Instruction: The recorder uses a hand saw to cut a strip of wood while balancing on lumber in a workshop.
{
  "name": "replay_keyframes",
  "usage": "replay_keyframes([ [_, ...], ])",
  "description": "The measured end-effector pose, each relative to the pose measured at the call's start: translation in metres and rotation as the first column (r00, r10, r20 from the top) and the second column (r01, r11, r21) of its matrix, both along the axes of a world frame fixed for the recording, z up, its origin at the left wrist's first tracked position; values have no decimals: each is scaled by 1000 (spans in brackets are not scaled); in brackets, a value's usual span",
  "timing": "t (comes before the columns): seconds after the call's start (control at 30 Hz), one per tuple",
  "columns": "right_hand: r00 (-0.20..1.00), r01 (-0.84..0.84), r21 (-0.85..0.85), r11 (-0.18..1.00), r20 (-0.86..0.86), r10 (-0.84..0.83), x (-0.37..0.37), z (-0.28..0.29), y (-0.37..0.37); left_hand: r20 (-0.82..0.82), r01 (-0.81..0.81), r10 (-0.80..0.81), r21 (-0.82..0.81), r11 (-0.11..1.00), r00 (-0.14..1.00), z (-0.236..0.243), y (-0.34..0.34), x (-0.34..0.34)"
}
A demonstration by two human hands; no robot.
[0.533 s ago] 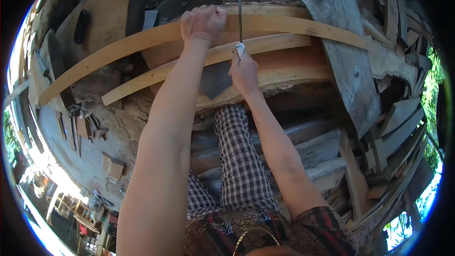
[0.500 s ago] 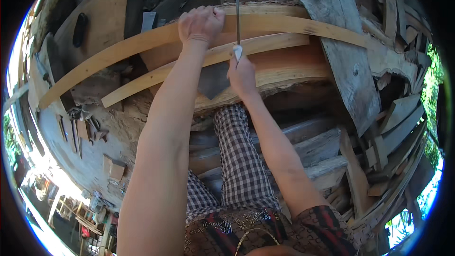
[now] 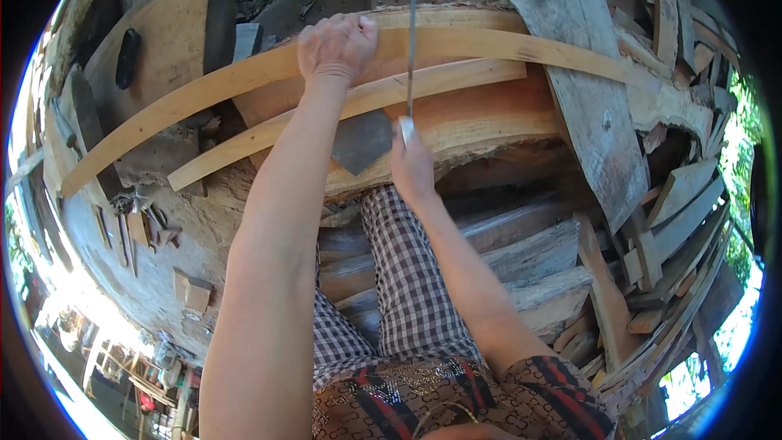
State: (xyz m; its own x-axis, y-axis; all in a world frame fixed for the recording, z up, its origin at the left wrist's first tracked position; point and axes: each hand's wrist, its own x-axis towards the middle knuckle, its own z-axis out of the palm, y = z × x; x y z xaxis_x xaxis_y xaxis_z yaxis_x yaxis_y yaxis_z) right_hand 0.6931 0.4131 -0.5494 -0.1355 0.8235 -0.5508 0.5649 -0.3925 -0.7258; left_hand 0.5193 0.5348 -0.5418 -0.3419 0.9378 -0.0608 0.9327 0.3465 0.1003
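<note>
My left hand (image 3: 337,47) is closed in a fist over a long, pale wooden strip (image 3: 212,85), which looks curved in this view. In my right hand (image 3: 413,167) is the light-coloured handle of a handsaw, its thin blade (image 3: 411,53) seen edge-on. The blade points away from me and crosses the long strip to the right of my left hand; how deep it sits in the wood cannot be made out. A shorter wooden strip (image 3: 472,73) lies nearer to me, and the blade passes over it too. Beneath both is a thick slab with a rough bark edge (image 3: 497,132).
A weathered grey plank (image 3: 599,106) crosses the right end of the strips. Stacked offcuts (image 3: 684,220) fill the right side. A dark grey flat piece (image 3: 362,143) lies by the slab. At far left are a black object (image 3: 128,59) on a board and several tools (image 3: 126,236).
My right hand has drawn the handsaw back toward me, so its handle is lower and the blade's far tip shows. My left hand stays closed on the long strip.
</note>
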Motion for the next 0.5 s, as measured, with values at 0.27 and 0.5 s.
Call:
replay_keyframes([
  [0.27, 998, -61, -49, 997, -31, 59, -6, -3, 28, 26, 1, 1, -65, 998, 1000, 2, -1, 4],
  [0.5, 977, -187, 125, 974, 125, 172, 12, -7, -22, 28, -5, 4, 21, 1000, 1000, -1, -2, 0],
])
